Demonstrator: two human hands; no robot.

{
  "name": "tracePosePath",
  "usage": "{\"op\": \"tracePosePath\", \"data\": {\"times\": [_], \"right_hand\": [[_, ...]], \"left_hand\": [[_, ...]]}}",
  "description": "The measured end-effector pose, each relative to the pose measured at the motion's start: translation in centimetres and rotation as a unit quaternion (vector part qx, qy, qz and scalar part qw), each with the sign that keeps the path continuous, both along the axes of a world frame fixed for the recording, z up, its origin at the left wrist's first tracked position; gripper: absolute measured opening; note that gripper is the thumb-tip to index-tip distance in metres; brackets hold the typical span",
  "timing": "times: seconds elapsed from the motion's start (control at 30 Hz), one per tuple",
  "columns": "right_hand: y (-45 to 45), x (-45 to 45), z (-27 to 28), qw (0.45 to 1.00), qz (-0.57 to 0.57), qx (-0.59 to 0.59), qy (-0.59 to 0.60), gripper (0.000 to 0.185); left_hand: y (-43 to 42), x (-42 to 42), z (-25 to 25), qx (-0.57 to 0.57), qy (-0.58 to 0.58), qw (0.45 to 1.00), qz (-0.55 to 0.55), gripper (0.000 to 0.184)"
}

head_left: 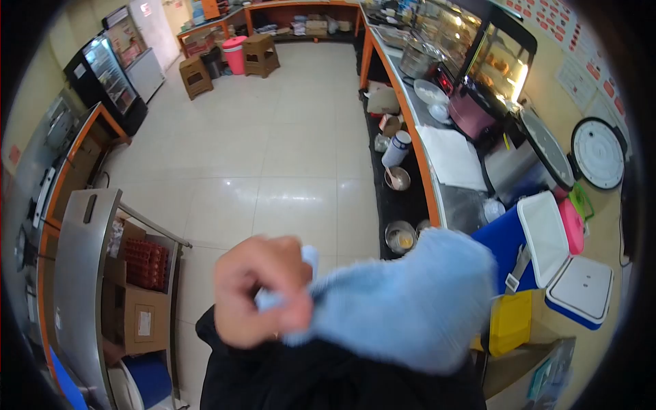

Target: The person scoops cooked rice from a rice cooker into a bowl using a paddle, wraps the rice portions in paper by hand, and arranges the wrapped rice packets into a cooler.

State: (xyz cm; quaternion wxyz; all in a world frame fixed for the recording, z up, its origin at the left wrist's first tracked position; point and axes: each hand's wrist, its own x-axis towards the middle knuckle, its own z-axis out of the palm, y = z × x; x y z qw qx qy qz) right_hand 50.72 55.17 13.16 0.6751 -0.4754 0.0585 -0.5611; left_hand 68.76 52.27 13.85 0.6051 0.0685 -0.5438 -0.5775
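My left hand [263, 290] is closed at the lower middle, with thumb and fingers pinched on one end of a light blue cloth-like piece [424, 301]. From my fingers the blue piece spreads wide to the right and is smeared by motion. My right hand does not show; the blue piece may cover it. Black clothing lies below both.
A counter [427, 171] on the right bears a steamer, a display case and a white sheet [454, 157]. Near it stand an open blue and white cooler [502, 239] and a yellow container [511, 321]. A steel rack [85, 273] stands at left.
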Motion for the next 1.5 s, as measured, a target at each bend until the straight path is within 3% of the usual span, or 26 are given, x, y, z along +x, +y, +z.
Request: {"op": "tracePosePath", "data": {"times": [0.23,0.3,0.37,0.47,0.53,0.93,1.0,1.1,1.17,1.23,1.33,1.5], "right_hand": [[1.2,1.2,0.8,0.973,0.098,-0.080,-0.191,0.036],[1.2,1.2,1.0,0.968,0.106,-0.088,-0.210,0.040],[1.1,1.3,0.9,0.964,0.110,-0.094,-0.224,0.043],[0.5,1.3,1.0,0.957,0.127,-0.107,-0.237,0.044],[-0.3,1.5,1.3,0.951,0.158,-0.109,-0.242,0.040],[-0.6,3.7,-0.7,0.979,0.041,-0.072,-0.188,0.027],[-2.4,3.1,-0.8,0.963,0.151,-0.087,-0.207,0.028],[-3.5,4.8,0.7,0.906,0.288,-0.014,-0.309,0.032],[-4.7,5.4,1.1,0.903,0.299,-0.021,-0.309,0.029],[-5.4,5.0,1.2,0.916,0.277,-0.043,-0.287,0.027],[-6.4,3.8,0.9,0.942,0.230,-0.081,-0.230,0.024],[-8.8,1.5,0.8,0.973,0.100,-0.187,-0.088,0.020]], "left_hand": [[1.6,-2.6,3.6,-0.120,0.214,0.964,-0.102,0.011],[2.4,-2.1,4.8,-0.107,0.187,0.973,-0.087,0.006],[3.2,-0.5,5.7,-0.044,0.084,0.995,-0.044,0.005],[0.4,-0.1,5.5,-0.136,0.089,0.975,-0.151,0.005],[-0.3,0.0,5.3,-0.160,0.092,0.969,-0.163,0.005],[-2.7,1.3,3.8,-0.149,0.091,0.976,-0.131,0.006],[-2.9,1.4,3.7,-0.138,0.073,0.980,-0.122,0.008],[-3.5,-0.2,3.4,-0.139,0.135,0.979,-0.063,0.013],[-5.5,-0.9,1.3,-0.130,0.162,0.970,-0.124,0.023],[-7.5,-0.1,-2.5,-0.037,0.076,0.974,-0.208,0.039],[-7.8,-1.4,-4.4,0.130,-0.136,0.951,-0.245,0.064],[-6.3,-3.1,-13.3,0.039,-0.157,0.889,-0.427,0.072]]}}
